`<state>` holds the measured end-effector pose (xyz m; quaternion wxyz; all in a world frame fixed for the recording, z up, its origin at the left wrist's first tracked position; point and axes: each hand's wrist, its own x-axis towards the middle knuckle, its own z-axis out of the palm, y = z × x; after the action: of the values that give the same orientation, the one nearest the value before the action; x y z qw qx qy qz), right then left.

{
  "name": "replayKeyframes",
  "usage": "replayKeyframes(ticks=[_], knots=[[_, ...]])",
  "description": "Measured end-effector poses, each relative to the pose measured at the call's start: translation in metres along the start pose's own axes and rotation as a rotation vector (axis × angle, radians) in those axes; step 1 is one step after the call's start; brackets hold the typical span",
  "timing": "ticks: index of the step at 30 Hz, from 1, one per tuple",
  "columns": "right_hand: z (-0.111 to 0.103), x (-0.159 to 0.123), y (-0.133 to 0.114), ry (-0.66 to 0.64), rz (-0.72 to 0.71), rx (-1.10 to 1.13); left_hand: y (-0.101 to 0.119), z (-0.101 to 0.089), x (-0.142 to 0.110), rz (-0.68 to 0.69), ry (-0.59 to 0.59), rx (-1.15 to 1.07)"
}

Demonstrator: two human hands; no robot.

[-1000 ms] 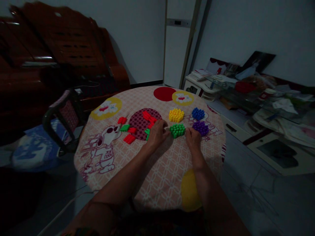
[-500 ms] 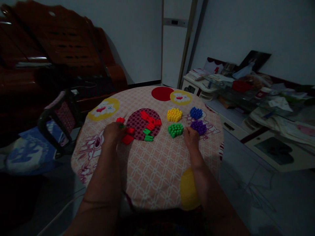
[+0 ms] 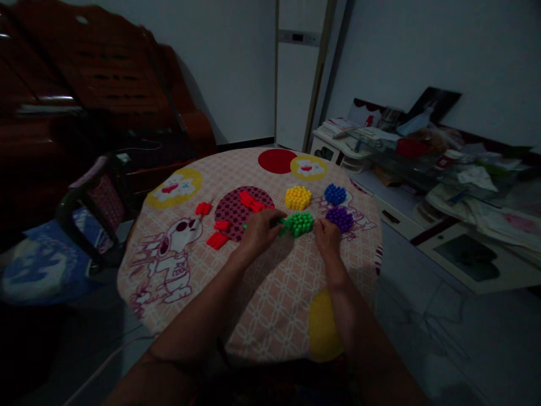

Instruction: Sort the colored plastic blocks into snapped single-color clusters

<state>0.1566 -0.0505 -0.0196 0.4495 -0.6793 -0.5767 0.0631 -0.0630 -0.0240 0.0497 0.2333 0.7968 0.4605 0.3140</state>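
Observation:
My left hand (image 3: 262,228) is closed, pinching a small green plastic piece (image 3: 284,225) at the left edge of a cluster of upright green pieces (image 3: 301,223). On the cluster's other side, my right hand (image 3: 328,235) has its thumb and finger pressed together, close against the green; what they hold, if anything, is too small to make out. A yellow cluster (image 3: 298,198) stands just behind the green one. To the right are a blue cluster (image 3: 335,194) and a purple cluster (image 3: 340,219). Loose red pieces (image 3: 250,201) lie behind my left hand, which partly covers that spot.
More red pieces (image 3: 217,241) lie on the left of the round table, whose patterned cloth (image 3: 274,293) reaches its edge. A chair (image 3: 99,208) stands at the left, before a wooden sofa (image 3: 114,84). A cluttered glass-topped cabinet (image 3: 406,152) runs along the right.
My left hand has moved right from the red pieces at the left to the green cluster, carrying a green piece. My right hand stays almost where it was.

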Motion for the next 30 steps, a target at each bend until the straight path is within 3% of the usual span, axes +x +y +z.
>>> replayKeyframes(ticks=[4,8,15,21,25,28,30], knots=[[0.0,0.001,-0.001,0.005,-0.004,0.013,0.027,0.031,-0.001,0.102,-0.086,0.067],[0.0,0.001,0.0,0.024,0.021,0.055,0.041,0.047,0.004,0.145,-0.114,0.21],[-0.001,0.002,0.0,0.034,0.022,0.09,0.043,0.066,0.011,0.143,-0.131,0.315],[0.0,0.002,0.002,0.023,0.022,0.09,0.04,0.08,0.005,0.175,-0.042,0.301],[0.001,0.003,0.003,0.015,0.027,0.08,0.033,0.066,0.004,0.216,-0.009,0.275],[0.002,0.003,0.005,0.0,0.047,0.091,0.02,0.035,0.005,0.146,-0.02,0.3],[0.003,0.003,0.006,-0.006,0.06,0.093,0.008,0.011,0.003,0.066,-0.099,0.372]])
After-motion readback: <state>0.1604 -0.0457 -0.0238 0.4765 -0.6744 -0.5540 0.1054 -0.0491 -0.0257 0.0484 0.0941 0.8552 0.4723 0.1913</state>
